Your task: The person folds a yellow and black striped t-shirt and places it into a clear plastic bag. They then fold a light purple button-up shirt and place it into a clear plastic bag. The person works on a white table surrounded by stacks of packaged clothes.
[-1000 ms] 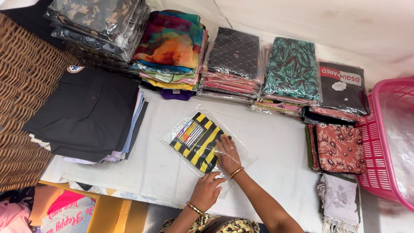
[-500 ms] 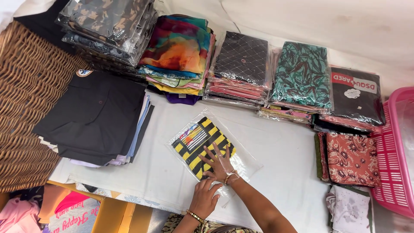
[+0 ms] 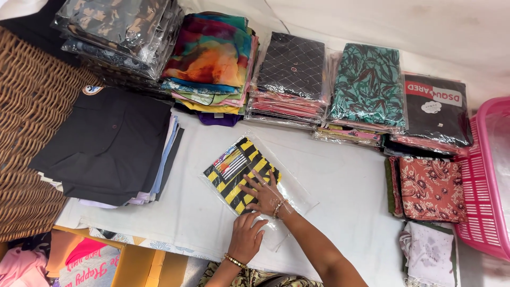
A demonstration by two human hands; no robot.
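Clear-bagged yellow-black garment; bagged stacks behind

I see glossy clear plastic wrap over yellow-and-black striped cloth, matt white cloth on the table, rough woven wicker far left, and a pink plastic basket right.
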